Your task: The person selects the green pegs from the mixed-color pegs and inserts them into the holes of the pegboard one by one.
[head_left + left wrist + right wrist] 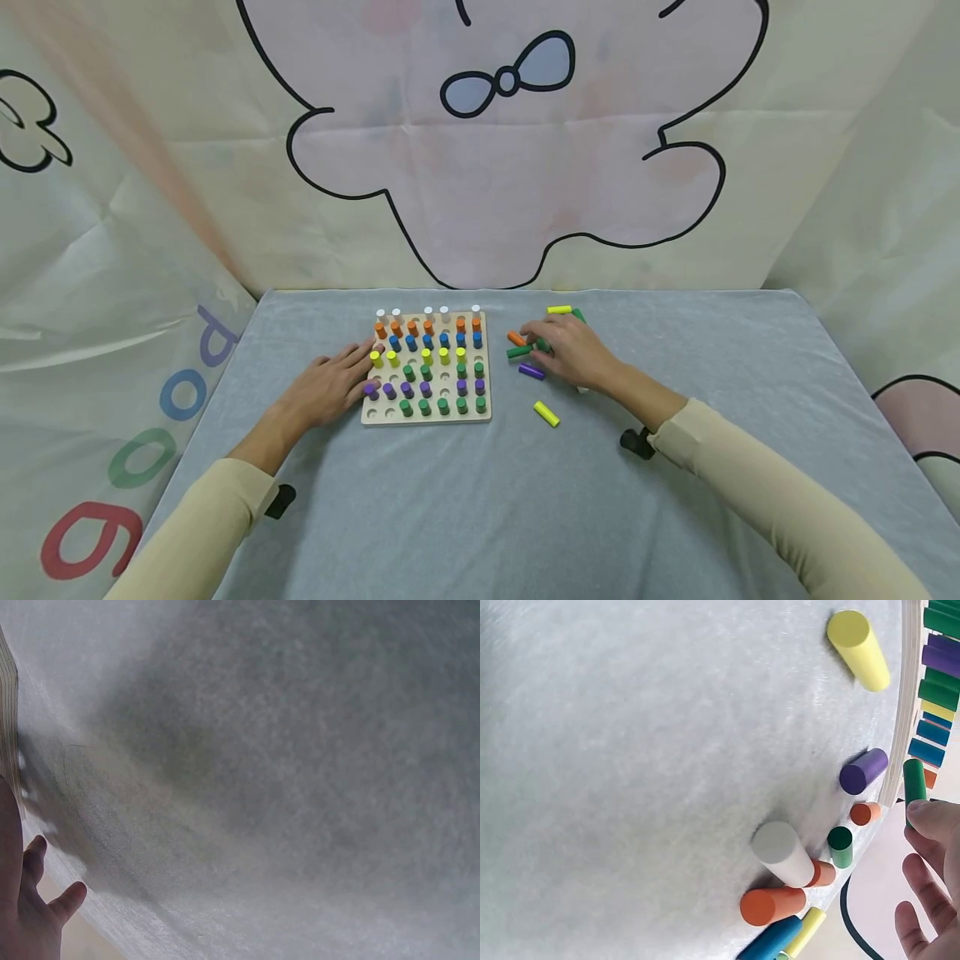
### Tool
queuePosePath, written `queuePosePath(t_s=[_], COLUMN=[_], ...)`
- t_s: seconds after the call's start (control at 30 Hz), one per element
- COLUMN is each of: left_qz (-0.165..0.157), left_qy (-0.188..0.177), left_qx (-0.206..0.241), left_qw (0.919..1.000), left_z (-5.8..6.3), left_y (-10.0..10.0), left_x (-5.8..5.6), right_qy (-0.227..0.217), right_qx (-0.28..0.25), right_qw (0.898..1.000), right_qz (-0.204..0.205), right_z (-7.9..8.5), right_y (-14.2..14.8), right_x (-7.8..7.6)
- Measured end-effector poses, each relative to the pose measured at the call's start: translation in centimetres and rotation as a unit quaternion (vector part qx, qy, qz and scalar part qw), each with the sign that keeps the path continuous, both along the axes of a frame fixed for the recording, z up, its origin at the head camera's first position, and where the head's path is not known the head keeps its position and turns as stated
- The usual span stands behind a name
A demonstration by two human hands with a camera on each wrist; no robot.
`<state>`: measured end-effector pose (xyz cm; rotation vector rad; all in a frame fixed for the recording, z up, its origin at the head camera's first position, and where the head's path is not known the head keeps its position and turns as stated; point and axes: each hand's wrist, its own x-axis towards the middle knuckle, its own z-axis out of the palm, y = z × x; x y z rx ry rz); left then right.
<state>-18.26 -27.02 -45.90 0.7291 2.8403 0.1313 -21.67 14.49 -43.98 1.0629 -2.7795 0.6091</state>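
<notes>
A pale wooden pegboard (429,419) lies on the table with rows of white, orange, blue, yellow, green and purple pegs standing in it, plus several bare holes. My left hand (330,390) rests along its left edge, fingers loosely spread; the left wrist view catches only part of that hand (37,900) beside the board's side. Right of the board, my right hand (573,350) pinches a green peg (913,780) between thumb and fingers, above the loose pegs. Near it lie a purple peg (532,371) and an orange peg (516,338).
A yellow peg (547,414) lies nearer the front, and another yellow peg (558,309) farther back. Under the right hand are a white peg (781,853) and a blue peg (771,939). Grey cloth (450,508) covers the table; a printed curtain (480,167) hangs behind.
</notes>
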Motion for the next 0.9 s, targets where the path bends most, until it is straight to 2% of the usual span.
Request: queuePosePath(t_s=[0.2,0.5,0.7,0.9], left_qz=[-0.001,0.001,0.006,0.01], left_qy=[0.0,-0.001,-0.007,-0.011], left_qx=[0.006,0.004,-0.001,-0.002], left_qw=[1.0,1.0,1.0,0.9999], left_z=[0.1,0.2,0.1,0.1], left_y=[0.0,0.0,0.0,0.1], left_x=[0.1,0.2,0.1,0.1], right_qy=[-0.001,0.027,0.045,0.043], right_qx=[0.001,-0.036,-0.045,-0.052], right_qw=[1.0,0.999,0.998,0.997], right_qz=[0.0,0.014,0.022,0.028], right_z=[0.5,1.4,2.1,3.0], right_y=[-0.2,-0.5,-1.4,-2.5], right_x=[0.1,0.3,0.8,1.4])
